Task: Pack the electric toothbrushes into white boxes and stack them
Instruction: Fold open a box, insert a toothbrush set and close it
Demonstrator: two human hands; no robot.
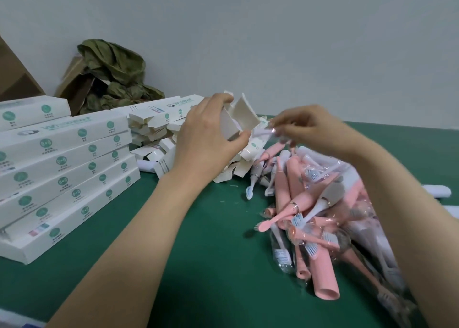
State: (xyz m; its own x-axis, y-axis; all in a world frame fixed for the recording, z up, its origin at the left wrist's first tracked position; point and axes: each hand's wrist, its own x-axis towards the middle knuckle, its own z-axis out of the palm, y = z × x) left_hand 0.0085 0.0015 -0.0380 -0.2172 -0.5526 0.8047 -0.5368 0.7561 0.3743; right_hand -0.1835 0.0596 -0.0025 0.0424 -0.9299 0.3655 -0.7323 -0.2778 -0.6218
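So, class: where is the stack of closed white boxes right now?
In the head view, the stack of closed white boxes sits at the left of the green table, beside the heap of open boxes.

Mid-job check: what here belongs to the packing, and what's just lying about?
Job: white box in left hand; toothbrush in right hand; toothbrush pile; unfilled boxes; stacked boxes.
Lying about: crumpled green material; brown cardboard box.
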